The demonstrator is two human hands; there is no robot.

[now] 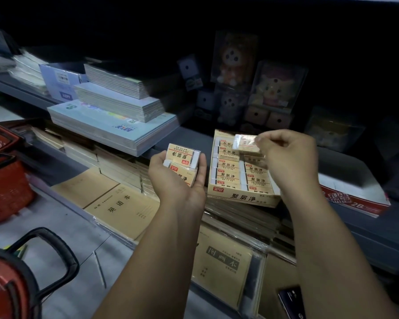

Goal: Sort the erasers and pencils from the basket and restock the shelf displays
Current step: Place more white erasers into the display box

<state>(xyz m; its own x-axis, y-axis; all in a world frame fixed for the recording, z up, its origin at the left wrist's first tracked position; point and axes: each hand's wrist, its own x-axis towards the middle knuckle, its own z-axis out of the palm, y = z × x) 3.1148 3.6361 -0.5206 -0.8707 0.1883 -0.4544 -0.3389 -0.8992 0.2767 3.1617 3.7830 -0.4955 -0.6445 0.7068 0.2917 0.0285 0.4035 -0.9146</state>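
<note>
Head view: I'm at a dim grey shelf (346, 166) in a stationery aisle, dark above and at the back. Stacks of notebooks (115, 104) sit to the left on it, with boxed plush toys (233, 63) in the shadows behind. A lower shelf (62, 229) carries tan exercise books (122, 208) in clear wrap. Red baskets at the left edge: one (2, 178) stands further back, another (7, 288) with a black handle is close by me.

An eraser box (242, 199) stands open on the front of the grey shelf, its rows nearly full of sleeved erasers. A red carton (355, 200) marked 2B lies just right of it.

My left hand (171, 183) is palm up, just left of the box, fingers curled round a small stack of erasers (182, 156); I can see two, one above the other. My right hand (288, 157) hovers over the back rows of the box, thumb and fingertips pinching a single eraser (245, 145) by its end. That eraser is blurred and sits just above the erasers packed below it; whether it touches them I cannot tell.
</note>
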